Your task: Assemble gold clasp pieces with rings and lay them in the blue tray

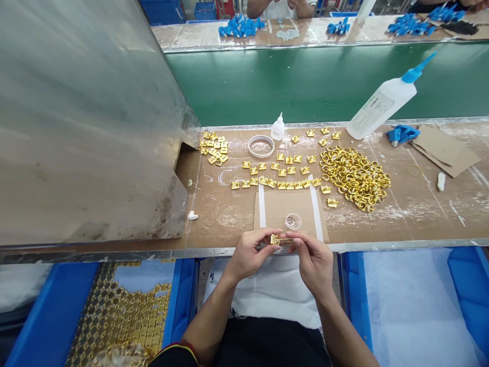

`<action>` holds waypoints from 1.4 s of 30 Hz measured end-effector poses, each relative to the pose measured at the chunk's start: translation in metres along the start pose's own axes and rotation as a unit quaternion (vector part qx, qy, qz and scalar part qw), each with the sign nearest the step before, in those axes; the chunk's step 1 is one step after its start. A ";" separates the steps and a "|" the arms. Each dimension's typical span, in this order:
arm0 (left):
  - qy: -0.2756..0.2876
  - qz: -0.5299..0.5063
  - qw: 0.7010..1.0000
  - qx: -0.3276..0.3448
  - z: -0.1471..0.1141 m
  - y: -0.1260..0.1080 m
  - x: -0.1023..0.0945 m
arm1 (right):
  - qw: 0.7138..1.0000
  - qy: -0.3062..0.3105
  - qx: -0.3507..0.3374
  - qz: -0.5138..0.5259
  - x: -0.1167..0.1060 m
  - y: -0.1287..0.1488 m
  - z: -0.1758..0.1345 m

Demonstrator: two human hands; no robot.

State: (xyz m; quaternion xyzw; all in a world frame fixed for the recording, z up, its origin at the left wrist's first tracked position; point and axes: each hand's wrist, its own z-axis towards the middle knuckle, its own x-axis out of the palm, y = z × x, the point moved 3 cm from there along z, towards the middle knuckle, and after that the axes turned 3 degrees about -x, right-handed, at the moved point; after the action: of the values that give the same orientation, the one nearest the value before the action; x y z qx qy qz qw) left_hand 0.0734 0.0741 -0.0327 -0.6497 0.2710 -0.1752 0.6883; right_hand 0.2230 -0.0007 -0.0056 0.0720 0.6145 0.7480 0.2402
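My left hand (250,256) pinches a small gold square-topped piece (275,239) at the table's front edge. In my right hand (315,260) is a thin stick (286,239), its tip against or very near that piece. Just beyond my fingers, a small clear cup (293,221) rests on a taped cardboard sheet (278,204). Further back lie loose rows of similar gold pieces (281,185). To their right is a heap of gold rings (355,176).
A metal housing (95,127) stands at the left. Behind are a small white bottle (278,128), a tape roll (261,146) and a large tilted bottle (382,108). Blue trays (183,295) flank me below. Across the green belt (305,84), another person's hands show.
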 end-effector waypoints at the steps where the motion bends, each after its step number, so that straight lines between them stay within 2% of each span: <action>1: -0.001 -0.001 1.000 0.000 0.000 0.000 0.000 | 1.000 0.000 -0.002 0.002 0.000 0.000 0.000; 42: 0.004 -0.001 1.000 -0.009 -0.001 0.002 0.000 | 1.000 0.004 0.017 0.013 0.000 -0.002 0.003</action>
State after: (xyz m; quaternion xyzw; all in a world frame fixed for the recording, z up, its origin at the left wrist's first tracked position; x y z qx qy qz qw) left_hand 0.0725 0.0740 -0.0351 -0.6555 0.2749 -0.1761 0.6809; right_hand 0.2249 0.0018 -0.0067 0.0812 0.6274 0.7404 0.2269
